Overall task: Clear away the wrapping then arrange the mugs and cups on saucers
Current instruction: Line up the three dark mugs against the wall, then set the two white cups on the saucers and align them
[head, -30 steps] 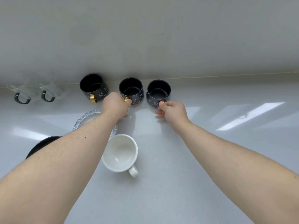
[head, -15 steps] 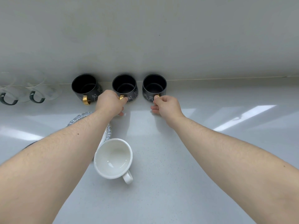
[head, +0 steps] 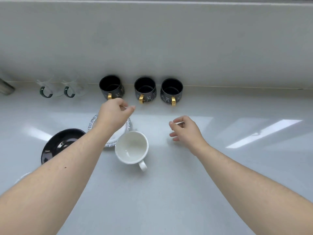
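Observation:
Three black mugs with gold handles stand in a row against the back wall: left mug (head: pixel 111 87), middle mug (head: pixel 145 89), right mug (head: pixel 171 90). My left hand (head: pixel 113 112) hovers just in front of the left and middle mugs, fingers loosely curled and empty. My right hand (head: pixel 185 129) is further back from the right mug, fingers apart, holding nothing. A white cup (head: pixel 131 147) stands in front of my hands, leaning on a patterned clear saucer (head: pixel 129 123) partly hidden by my left arm. A black saucer (head: pixel 57 145) lies to the left.
Two clear glass cups with green handles (head: pixel 45 92) (head: pixel 69 92) stand at the back left on the white counter (head: pixel 169 192). A grey metal object (head: pixel 6 87) shows at the far left edge. Another clear saucer rim (head: pixel 21 178) peeks out under my left forearm.
Both hands have let go of the middle and right black mugs' handles and drawn back toward me. The mugs stay by the wall with handles facing me.

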